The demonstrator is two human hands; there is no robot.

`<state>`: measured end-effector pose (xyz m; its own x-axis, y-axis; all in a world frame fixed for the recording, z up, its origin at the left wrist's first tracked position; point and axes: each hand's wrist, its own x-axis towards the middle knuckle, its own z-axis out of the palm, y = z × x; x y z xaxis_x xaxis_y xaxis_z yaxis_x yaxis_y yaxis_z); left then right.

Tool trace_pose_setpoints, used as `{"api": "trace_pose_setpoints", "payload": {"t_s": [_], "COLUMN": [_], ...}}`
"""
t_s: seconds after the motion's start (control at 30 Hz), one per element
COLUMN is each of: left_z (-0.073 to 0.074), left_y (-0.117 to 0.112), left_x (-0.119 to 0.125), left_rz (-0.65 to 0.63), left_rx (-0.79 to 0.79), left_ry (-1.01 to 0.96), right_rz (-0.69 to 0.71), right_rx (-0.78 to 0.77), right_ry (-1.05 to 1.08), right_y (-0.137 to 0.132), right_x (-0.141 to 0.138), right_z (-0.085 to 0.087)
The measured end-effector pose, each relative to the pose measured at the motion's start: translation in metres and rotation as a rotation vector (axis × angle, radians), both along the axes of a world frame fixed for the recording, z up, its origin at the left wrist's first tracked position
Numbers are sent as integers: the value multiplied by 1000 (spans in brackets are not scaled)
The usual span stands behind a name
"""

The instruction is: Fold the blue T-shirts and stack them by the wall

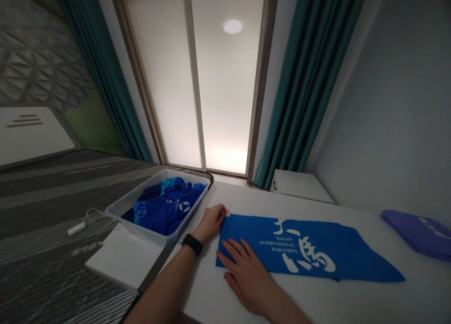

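Observation:
A blue folded cloth (310, 251) printed in white with "Dalian International Marathon" and large characters lies flat on a white table (369, 300). My left hand (210, 223), a black watch on its wrist, rests at the cloth's upper left corner, its fingertips hidden behind the knuckles. My right hand (243, 274) lies on the cloth's left end with its fingers spread, pressing flat. Neither hand lifts the cloth.
A translucent plastic bin (141, 204) holding crumpled blue garments (165, 209) stands left of my left hand. A folded purple cloth (417, 234) lies at the table's right. A grey striped mattress (45, 197) with a white cable (82, 222) lies further left.

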<state>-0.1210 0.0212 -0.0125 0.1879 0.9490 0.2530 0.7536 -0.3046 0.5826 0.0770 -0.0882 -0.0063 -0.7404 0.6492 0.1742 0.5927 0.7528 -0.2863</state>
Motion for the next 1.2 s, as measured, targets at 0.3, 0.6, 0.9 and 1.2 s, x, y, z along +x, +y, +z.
{"api": "trace_pose_setpoints", "payload": {"t_s": [0.3, 0.6, 0.9, 1.2], "left_z": [2, 9, 0, 12], "left_y": [-4, -8, -4, -10], "left_x": [-15, -17, -12, -10], "left_rz": [43, -100, -58, -63], "left_rx": [14, -31, 58, 69], "left_ry": [1, 89, 200, 15], "right_rz": [-58, -35, -21, -96], "right_rx": [-17, 33, 35, 78], "right_ry": [94, 60, 17, 211], "right_y": [1, 1, 1, 5], "right_x": [0, -4, -8, -1], "right_z": [6, 5, 1, 8]}}
